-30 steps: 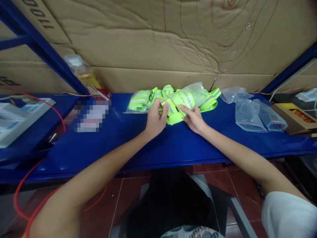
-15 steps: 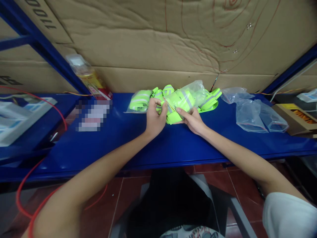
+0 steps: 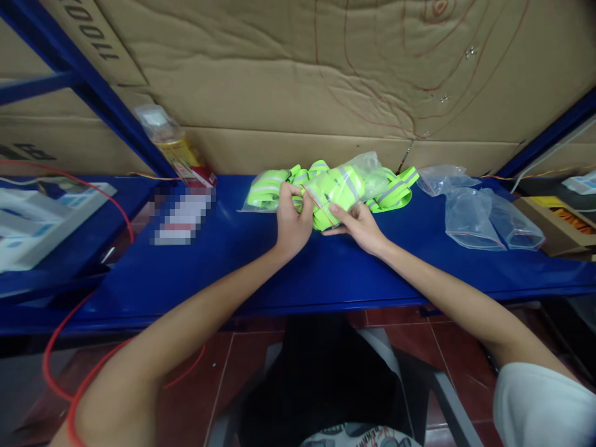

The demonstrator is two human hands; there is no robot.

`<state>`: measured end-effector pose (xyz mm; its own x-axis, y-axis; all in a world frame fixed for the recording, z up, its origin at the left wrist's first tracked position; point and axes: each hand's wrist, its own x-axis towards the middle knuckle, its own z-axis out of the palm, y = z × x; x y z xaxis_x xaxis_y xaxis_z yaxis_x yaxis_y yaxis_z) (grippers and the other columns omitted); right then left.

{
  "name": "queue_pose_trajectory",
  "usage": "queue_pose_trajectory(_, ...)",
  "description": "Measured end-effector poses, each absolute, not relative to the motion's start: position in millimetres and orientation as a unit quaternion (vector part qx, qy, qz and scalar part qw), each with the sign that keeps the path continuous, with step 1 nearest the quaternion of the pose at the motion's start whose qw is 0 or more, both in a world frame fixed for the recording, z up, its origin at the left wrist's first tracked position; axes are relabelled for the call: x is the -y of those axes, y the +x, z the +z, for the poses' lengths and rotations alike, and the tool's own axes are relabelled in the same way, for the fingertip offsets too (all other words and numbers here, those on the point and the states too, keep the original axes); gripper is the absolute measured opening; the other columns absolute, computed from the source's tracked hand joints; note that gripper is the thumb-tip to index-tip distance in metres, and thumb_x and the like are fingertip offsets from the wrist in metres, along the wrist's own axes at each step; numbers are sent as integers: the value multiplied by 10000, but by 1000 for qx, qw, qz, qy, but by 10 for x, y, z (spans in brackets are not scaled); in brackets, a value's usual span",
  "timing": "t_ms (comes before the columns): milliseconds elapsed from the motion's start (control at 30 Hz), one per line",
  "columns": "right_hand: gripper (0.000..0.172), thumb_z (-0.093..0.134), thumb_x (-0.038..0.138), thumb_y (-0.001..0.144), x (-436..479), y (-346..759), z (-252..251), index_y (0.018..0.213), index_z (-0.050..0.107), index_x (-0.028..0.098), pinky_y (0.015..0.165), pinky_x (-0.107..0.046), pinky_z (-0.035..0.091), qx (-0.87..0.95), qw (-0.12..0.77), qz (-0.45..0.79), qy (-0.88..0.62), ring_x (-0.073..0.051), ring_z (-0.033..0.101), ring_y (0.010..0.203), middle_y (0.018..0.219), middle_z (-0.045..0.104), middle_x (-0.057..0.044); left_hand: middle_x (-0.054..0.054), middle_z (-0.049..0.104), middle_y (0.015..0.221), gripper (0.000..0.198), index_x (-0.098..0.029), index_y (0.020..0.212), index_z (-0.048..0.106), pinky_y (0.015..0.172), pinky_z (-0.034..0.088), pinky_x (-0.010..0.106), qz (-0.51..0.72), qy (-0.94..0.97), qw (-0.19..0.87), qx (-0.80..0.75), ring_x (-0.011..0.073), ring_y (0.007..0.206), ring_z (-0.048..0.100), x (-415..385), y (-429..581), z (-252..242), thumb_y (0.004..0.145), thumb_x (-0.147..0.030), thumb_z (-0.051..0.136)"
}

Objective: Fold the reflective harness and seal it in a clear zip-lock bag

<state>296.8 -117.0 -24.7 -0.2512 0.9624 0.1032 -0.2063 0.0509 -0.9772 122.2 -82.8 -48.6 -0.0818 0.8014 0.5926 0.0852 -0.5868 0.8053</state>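
A clear plastic bag with a folded neon-green reflective band [image 3: 336, 194] inside lies on the blue shelf [image 3: 298, 273]. My left hand [image 3: 291, 217] pinches the bag's left edge with closed fingers. My right hand [image 3: 358, 225] grips its lower right edge, thumb on top. A red strip runs along the bag's mouth between my hands. More neon-green bands [image 3: 393, 189] lie loose behind it, and another bagged band [image 3: 263, 191] lies to the left.
Several empty clear bags [image 3: 484, 214] lie at the right, beside a cardboard box [image 3: 554, 226]. A bottle in plastic [image 3: 170, 143] leans at the back left. White packs [image 3: 37, 217] sit far left. A red cable [image 3: 88, 372] hangs below. Cardboard lines the back.
Both hands have edged slightly closer along the bag's mouth, and the bag has tipped up a little. The view shifted slightly right.
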Motion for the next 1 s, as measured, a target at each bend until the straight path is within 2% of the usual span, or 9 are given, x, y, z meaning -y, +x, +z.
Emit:
queue_pose_trajectory(133,704,900,692,802,1171,2964,-275,1291,729,216,841,-459,752,510,485,628,-332,-289,823,997,1085,826,-84,-11,594,859,414,-246,927,523,445,489,225,650,594,311,-358,100,613,586,896,1290,-455,1021,-597,720)
queue_pose_trajectory(200,657,852,732,830,1144,2975,-280,1233,742,224,834,-457,746,499,484,638,-331,-284,823,980,1045,835,-80,-19,594,840,451,-230,899,547,390,474,193,638,591,352,-345,81,563,590,924,1305,-409,989,-621,755)
queue_pose_trajectory(333,591,946,641,713,1059,3018,-245,1044,729,202,723,-410,728,467,534,596,-376,-285,817,892,931,830,-74,-28,602,849,545,-219,908,550,475,612,212,596,582,458,-310,93,608,667,958,1300,-338,855,-641,891)
queue_pose_trajectory(467,456,910,490,667,1006,3077,-189,947,675,217,587,-353,671,433,571,569,-403,-290,802,868,866,808,-56,-84,552,801,708,-268,1017,450,561,691,277,563,586,513,-276,125,635,712,950,1296,-372,707,-520,1035)
queue_pose_trajectory(633,373,795,457,669,1008,3111,-206,918,640,226,452,-320,556,436,548,578,-420,-276,760,760,796,772,-54,-16,670,972,985,-377,1456,444,507,614,246,534,654,451,-289,143,651,717,874,1212,-441,691,-424,1063)
queue_pose_trajectory(767,417,799,418,680,1026,3103,-254,1023,663,223,603,-359,629,449,550,577,-402,-282,771,871,946,809,-64,109,726,1418,962,-361,1632,508,823,708,402,461,777,332,-273,291,1068,790,857,1095,-397,806,-518,976)
queue_pose_trajectory(867,508,831,372,682,1028,3113,-272,1141,670,228,851,-405,670,454,562,564,-400,-285,773,1017,1093,813,-62,103,736,1492,930,-317,1583,630,1041,664,475,434,829,251,-247,338,1268,741,875,1060,-366,765,-587,982)
queue_pose_trajectory(933,659,858,371,690,1028,3124,-260,1298,642,240,814,-404,669,457,560,556,-410,-282,772,1000,1152,803,-69,100,795,1397,935,-298,1528,695,1055,654,464,447,831,227,-242,321,1186,780,875,1065,-375,702,-594,1017)
queue_pose_trajectory(1000,886,897,401,693,1033,3129,-229,1490,541,253,629,-377,635,467,550,546,-426,-268,765,866,1184,794,-91,100,833,1312,815,-278,1455,759,1003,663,427,469,819,218,-248,288,1059,813,858,1080,-402,733,-562,1008)
